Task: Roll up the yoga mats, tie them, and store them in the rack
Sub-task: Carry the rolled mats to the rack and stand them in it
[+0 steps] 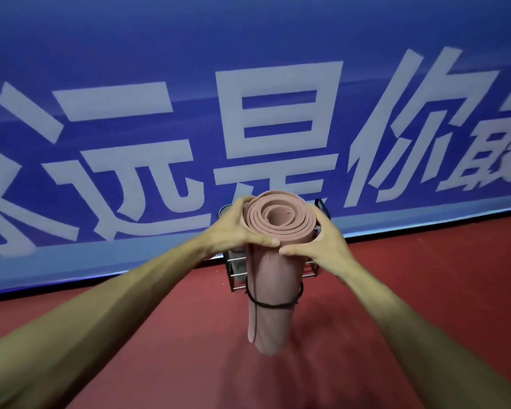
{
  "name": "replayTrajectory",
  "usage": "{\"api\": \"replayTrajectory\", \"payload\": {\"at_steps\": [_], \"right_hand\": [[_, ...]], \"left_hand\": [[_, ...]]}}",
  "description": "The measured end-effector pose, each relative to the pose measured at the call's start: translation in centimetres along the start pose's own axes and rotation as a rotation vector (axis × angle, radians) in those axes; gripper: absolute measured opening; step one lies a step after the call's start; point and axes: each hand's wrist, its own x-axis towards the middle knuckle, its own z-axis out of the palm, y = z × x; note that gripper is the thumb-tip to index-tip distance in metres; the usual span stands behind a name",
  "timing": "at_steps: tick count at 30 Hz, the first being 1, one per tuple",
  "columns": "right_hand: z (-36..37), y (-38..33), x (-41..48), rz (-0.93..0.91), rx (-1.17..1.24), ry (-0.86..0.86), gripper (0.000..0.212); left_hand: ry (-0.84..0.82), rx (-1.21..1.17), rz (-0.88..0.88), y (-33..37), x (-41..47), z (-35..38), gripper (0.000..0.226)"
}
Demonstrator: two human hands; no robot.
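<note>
Above the red floor (130,335), both hands hold the pink mat (270,261) upright. The left hand (233,225) and right hand (319,246) wrap its top, fingers curled tight. Just behind it stands the rack (236,270).

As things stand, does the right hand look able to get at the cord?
Probably yes: the cord circles the mat below the right hand, nothing covers it, and the left hand also holds the mat, so the right could let go and slide down.
</note>
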Motion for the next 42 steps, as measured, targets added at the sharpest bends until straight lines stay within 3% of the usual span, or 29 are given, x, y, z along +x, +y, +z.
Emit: {"api": "replayTrajectory", "payload": {"at_steps": [9,25,42], "right_hand": [[-11.1,2.6,12.8,0.015,-0.112,0.019,0.103],[-18.5,6.0,35.3,0.078,-0.194,0.034,0.091],[-25.9,12.6,52.0,-0.003,-0.169,-0.172,0.091]], "left_hand": [[0.004,-0.036,0.063,5.2,15.8,3.2,0.096],[-0.043,-0.107,0.129,6.3,40.8,-0.7,0.095],[0.218,-0.077,0.044,7.8,55.1,1.6,0.078]]}}
